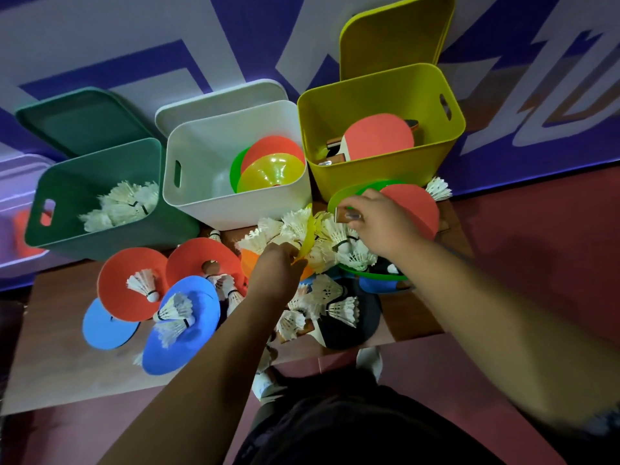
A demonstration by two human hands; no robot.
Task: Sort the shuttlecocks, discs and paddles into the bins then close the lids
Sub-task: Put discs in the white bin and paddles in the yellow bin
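Note:
Three open bins stand at the back of the table. The green bin (100, 236) holds shuttlecocks, the white bin (201, 196) holds discs, and the yellow bin (385, 88) holds paddles. My left hand (278, 266) pinches the edge of a yellow disc (308, 239) that stands tilted among a heap of shuttlecocks (298, 229). My right hand (379, 223) grips the wooden handle of a red paddle (416, 206) lying over a green disc (355, 193). More red discs (120, 290), blue discs (194, 344) and shuttlecocks lie at the left. A black paddle (352, 333) lies near the front edge.
The lids lean behind their bins: a green lid (84, 122), a white lid (218, 102) and a yellow lid (392, 35). The wooden table (67, 370) stands against a purple and white wall. My legs and shoes show below the table's front edge.

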